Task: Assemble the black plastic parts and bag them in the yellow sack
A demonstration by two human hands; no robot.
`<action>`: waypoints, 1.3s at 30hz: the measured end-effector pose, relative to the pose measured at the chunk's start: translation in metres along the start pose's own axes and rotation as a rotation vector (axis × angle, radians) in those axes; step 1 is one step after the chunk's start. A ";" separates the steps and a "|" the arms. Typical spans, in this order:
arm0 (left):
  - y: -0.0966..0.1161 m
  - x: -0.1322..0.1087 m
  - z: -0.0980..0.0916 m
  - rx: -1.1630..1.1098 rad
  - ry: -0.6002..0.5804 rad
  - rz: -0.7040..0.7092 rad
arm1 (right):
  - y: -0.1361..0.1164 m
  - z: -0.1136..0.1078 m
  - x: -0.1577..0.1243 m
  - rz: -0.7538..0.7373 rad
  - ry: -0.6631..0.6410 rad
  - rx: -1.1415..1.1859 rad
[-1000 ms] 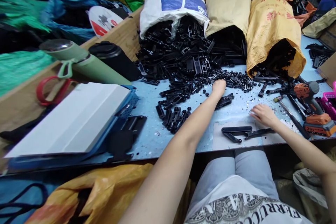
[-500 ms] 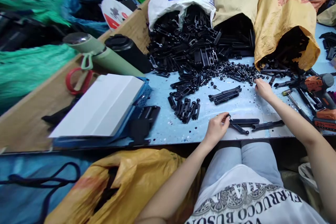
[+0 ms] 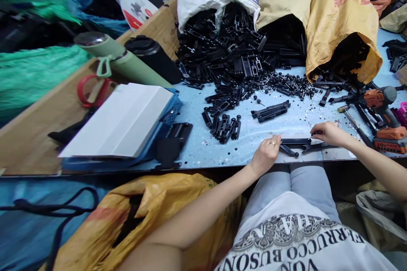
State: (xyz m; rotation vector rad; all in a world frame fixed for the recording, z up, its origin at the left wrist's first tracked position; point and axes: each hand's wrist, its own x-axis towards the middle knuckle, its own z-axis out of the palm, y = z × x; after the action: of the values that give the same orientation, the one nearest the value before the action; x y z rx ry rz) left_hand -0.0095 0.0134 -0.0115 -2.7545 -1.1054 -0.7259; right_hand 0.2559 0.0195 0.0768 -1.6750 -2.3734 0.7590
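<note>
At the table's front edge, my left hand (image 3: pixel 266 153) is closed around the left end of a long black plastic bar (image 3: pixel 295 141). My right hand (image 3: pixel 332 133) pinches at the bar's other end; a small dark piece shows at its fingertips, too small to name. Just below the bar, a short black arm with a round end (image 3: pixel 290 151) slants down from beside my left fingers. Another black part (image 3: pixel 318 147) lies under my right hand, partly covered by it. Beyond the hands rests a small stack of folded black parts (image 3: pixel 271 111).
Loose screws and pins (image 3: pixel 286 82) lie before a heap of black parts (image 3: pixel 219 55) spilling from a white sack (image 3: pixel 190 4). Right are a hammer (image 3: pixel 356 125) and cordless drill (image 3: pixel 383 106). Left are a white box (image 3: pixel 119 120), green bottle (image 3: pixel 133 65) and black cup (image 3: pixel 155 57).
My right hand has come back from the screw pile toward me, down to the right end of the bar. My left hand stays at the bar's left end. The view has shifted slightly.
</note>
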 end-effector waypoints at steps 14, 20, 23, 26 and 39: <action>-0.013 -0.009 0.004 -0.104 -0.075 -0.045 | 0.003 0.038 -0.006 -0.124 -0.042 -0.373; 0.010 -0.019 -0.002 -0.240 0.116 -0.489 | 0.003 0.059 -0.021 -0.375 0.405 -0.187; 0.016 -0.017 0.000 -0.401 0.049 -0.618 | -0.018 0.074 -0.020 -0.314 0.517 -0.161; 0.009 -0.008 0.004 -0.649 -0.078 -0.671 | -0.038 0.095 -0.025 -0.112 0.524 0.020; 0.008 0.012 0.017 -1.390 -0.249 -1.030 | -0.080 0.159 -0.007 0.594 0.372 1.212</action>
State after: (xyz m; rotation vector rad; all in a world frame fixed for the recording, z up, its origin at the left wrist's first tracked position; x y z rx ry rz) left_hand 0.0099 0.0197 -0.0198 -2.8901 -3.0896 -1.8200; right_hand 0.1293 -0.0576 -0.0216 -1.6117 -0.7447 1.3882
